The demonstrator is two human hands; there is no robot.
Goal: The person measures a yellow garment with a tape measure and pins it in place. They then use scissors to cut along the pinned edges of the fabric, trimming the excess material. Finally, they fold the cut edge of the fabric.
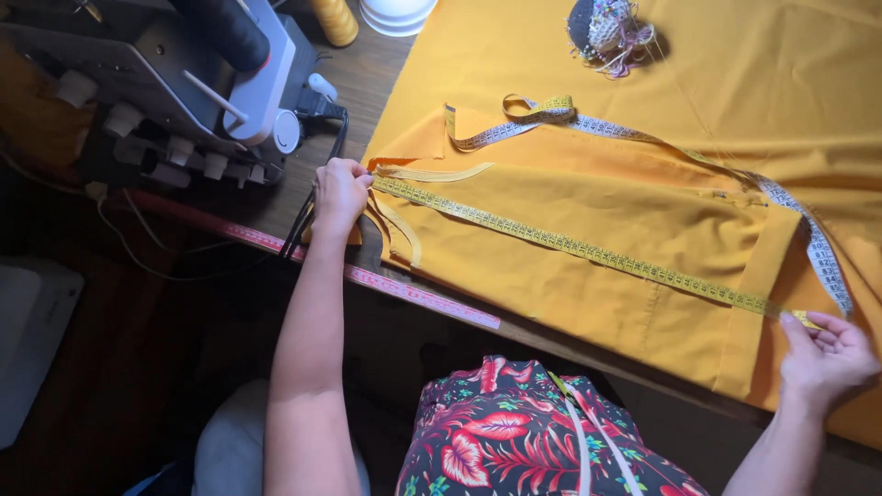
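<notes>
Spread across the wooden tabletop from 12 to 4 o'clock: a large sheet of mustard-yellow fabric, with a folded yellow garment piece laid flat on top near the centre. At 10 o'clock, a grey overlock machine. Stretched taut across the folded piece from 9 to 4 o'clock, a yellow measuring tape, spare length looping back toward 1 o'clock. Left hand closed, pinning the tape's start at the fabric edge; right hand pinching the far end, other fingers loosely spread. Measurement apparently fully laid out; no marking tool or pins in either hand. Pincushion at 12 o'clock.
</notes>
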